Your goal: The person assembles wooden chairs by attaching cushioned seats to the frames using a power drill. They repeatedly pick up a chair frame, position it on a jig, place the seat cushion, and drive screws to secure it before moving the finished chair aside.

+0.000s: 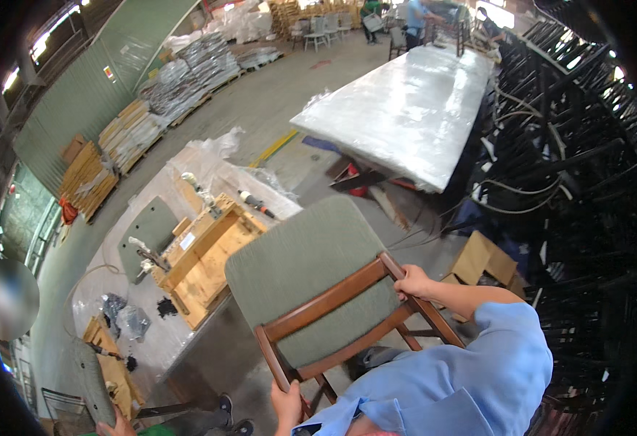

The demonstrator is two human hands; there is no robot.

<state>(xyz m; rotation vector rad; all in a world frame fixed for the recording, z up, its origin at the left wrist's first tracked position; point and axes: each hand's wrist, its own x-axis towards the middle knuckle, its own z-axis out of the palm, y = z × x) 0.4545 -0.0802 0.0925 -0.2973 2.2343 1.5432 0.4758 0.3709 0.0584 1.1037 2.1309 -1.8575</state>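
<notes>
Left hand (287, 401) clamped around the near corner of the chair (311, 280) frame; right hand (413, 282) wrapped tight on its far wooden corner. Green-cushioned seat tilted up, held above the floor beside the workbench (151, 341).

there was one view only — a wide fisheye worn on the person's head, the left of a side-by-side pair, looking steeply down and forward. it sat close above the chair (311, 280), which filled the centre, with the left hand (287, 403) at 6 o'clock and the right hand (413, 282) just toward 4 o'clock, both near the lens. the blue sleeve (478, 370) came in from the lower edge. farther out, the workbench (188, 276) lay at 9 o'clock and the long wrapped table (406, 109) at 1 o'clock — its straight edges bent toward the dark rim. no second view shared the scene.
</notes>
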